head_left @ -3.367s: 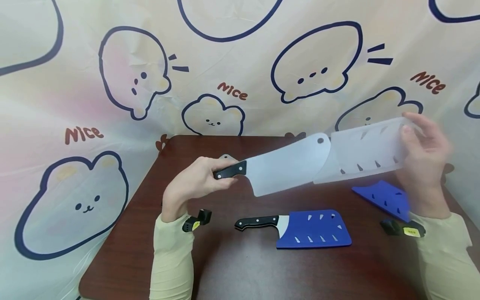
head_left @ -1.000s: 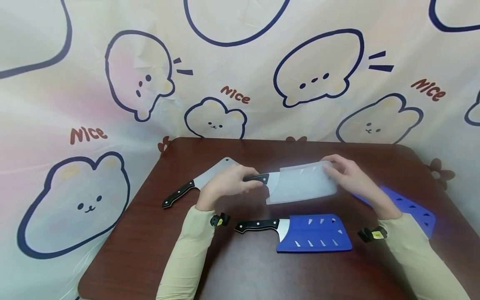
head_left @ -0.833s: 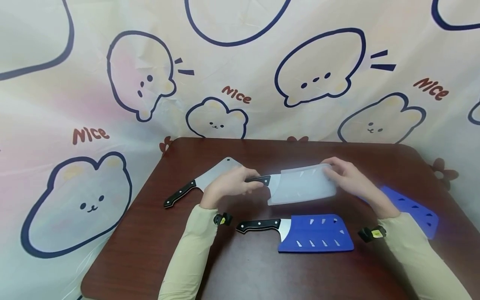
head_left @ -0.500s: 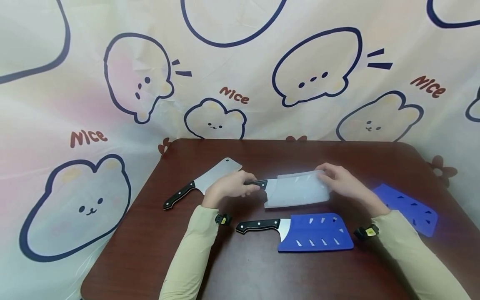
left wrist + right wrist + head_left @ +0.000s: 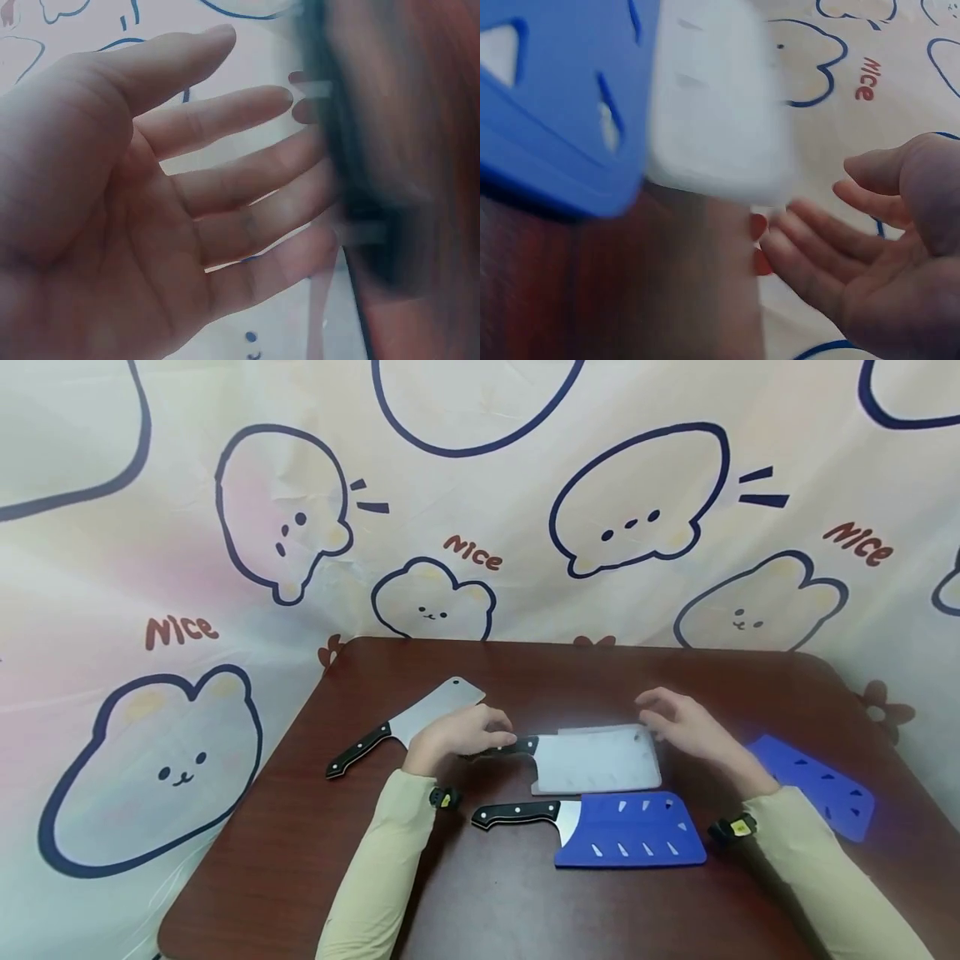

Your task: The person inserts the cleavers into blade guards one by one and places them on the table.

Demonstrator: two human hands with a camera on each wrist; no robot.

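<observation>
A cleaver in a translucent white blade cover [image 5: 600,762] lies at mid-table, slightly blurred. My left hand [image 5: 463,732] hovers by its black handle [image 5: 528,745]; the left wrist view has the fingers [image 5: 225,232] stretched out, tips close to the blurred handle, thumb apart. Whether the fingertips still touch it I cannot tell. At the cover's far end my right hand [image 5: 686,727] is off it, fingers loosely extended and holding nothing, as the right wrist view confirms. Just in front lies a second cleaver in a blue blade cover [image 5: 637,831], its black handle pointing left.
A bare cleaver [image 5: 437,708] lies at the left, partly behind my left hand, handle toward the front left. At the right a loose blue blade cover [image 5: 813,781] rests on the brown table [image 5: 525,910], partly hidden by my right arm. A cartoon-printed cloth [image 5: 510,485] hangs behind.
The white cover, earlier apart from the blade, was slid onto the cleaver. Both hands then lowered the covered cleaver toward me, behind the blue one, and their fingers have loosened from it.
</observation>
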